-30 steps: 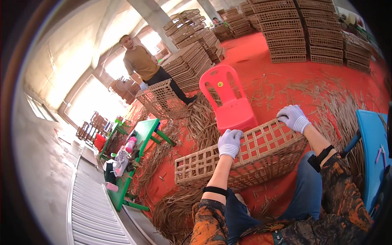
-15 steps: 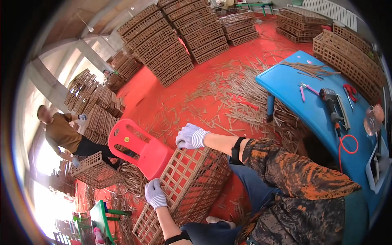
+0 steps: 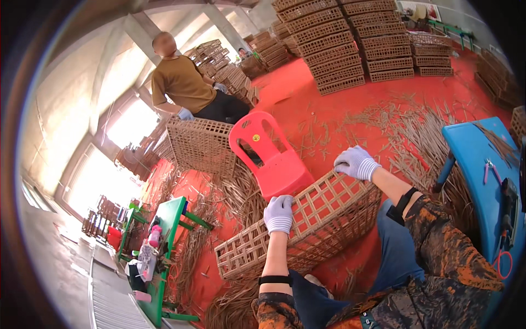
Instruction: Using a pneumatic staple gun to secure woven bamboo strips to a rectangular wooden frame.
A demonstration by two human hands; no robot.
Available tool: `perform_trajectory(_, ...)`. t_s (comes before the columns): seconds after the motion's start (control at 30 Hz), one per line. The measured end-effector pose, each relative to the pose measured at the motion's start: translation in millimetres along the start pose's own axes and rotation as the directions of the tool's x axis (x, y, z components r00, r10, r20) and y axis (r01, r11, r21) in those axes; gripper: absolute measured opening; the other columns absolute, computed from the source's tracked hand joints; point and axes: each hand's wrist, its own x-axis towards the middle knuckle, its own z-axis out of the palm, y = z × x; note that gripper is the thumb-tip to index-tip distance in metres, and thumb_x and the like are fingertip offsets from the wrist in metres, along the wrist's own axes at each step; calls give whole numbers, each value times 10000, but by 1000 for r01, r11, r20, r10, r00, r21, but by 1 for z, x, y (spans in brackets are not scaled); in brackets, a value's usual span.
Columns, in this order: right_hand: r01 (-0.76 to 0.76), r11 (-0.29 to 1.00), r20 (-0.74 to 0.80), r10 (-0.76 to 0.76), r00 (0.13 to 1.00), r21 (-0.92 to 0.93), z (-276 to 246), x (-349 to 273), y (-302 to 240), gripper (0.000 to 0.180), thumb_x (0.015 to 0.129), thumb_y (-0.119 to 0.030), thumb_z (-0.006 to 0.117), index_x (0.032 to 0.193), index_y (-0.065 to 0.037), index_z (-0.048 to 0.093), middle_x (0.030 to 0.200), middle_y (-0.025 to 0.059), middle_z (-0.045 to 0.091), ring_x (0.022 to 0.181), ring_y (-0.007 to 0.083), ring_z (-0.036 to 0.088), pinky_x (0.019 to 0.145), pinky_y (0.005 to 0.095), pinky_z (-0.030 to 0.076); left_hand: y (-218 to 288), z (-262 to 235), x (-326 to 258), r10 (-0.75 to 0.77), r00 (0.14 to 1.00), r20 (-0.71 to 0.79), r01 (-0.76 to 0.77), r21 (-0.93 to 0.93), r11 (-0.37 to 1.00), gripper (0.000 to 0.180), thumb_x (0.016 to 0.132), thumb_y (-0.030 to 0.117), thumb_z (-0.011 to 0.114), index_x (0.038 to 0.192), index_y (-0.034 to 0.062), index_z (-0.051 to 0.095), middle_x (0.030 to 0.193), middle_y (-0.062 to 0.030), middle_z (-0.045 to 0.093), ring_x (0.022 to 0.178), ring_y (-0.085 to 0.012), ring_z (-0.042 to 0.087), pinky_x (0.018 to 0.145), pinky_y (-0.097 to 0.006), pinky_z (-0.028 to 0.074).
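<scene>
Both gloved hands on a woven bamboo lattice crate [image 3: 298, 230], lying tilted across the person's lap over the red floor [image 3: 329, 104]. Left hand [image 3: 279, 214] grips the crate's top edge near its middle, fingers curled over a slat. Right hand [image 3: 356, 162] clamps the far upper corner, fingers wrapped over the rim. Red plastic chair [image 3: 271, 159] just beyond the left hand, touching or nearly touching the crate edge. Loose bamboo strips [image 3: 416, 131] scattered on the floor past the right hand. Blue worktop [image 3: 474, 151] to the right of the right hand, pliers [image 3: 489, 170] on it. Another person [image 3: 183, 85] sits beyond the chair holding a second lattice crate [image 3: 200, 145]. Stacked crates [image 3: 334, 46] far behind. Green worktop [image 3: 164, 230] well left of the left hand.
</scene>
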Motion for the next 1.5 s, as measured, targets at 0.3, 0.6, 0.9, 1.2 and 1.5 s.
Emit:
perform_trajectory(0.3,-20,999,-59,18,998,-48,1,-8,5,330,946,-447,623,975,-162,788,935,96,747,936,295,684,907,446,487,6,1,3,-4,999,36,4,-3,1000,266,952,326,619,1012,125,782,1007,-131,712,967,-333,684,874,-422,523)
perform_trajectory(0.6,-341,939,-729,203,654,-44,-83,-31,98,537,913,-480,638,1249,-62,626,1191,212,645,1135,402,602,967,478,488,-113,38,55,148,980,136,-111,-249,962,289,992,187,493,1025,18,726,989,-105,736,882,-274,679,853,-360,567)
perform_trajectory(0.9,-949,-294,-876,480,-47,-110,-418,-481,199,841,921,-616,566,1523,-50,407,1606,190,357,1483,371,341,1197,519,281,-62,42,61,121,982,148,-120,-19,993,370,981,348,571,975,43,782,942,-128,754,852,-257,678,797,-379,534)
perform_trajectory(1.2,-884,-467,-814,504,-290,25,-436,-550,182,829,902,-611,607,1507,-69,445,1552,162,458,1432,349,432,1168,506,342,-75,35,55,186,977,104,-194,74,978,321,958,301,600,955,37,782,929,-128,757,823,-245,679,766,-376,539)
perform_trajectory(1.5,-954,119,-587,765,264,-274,-330,-381,218,556,940,-550,556,1268,-116,667,1287,156,670,1217,320,632,1000,497,497,-40,44,60,69,992,102,-60,-93,994,306,971,245,582,1002,-7,752,978,-174,720,853,-286,673,799,-397,533)
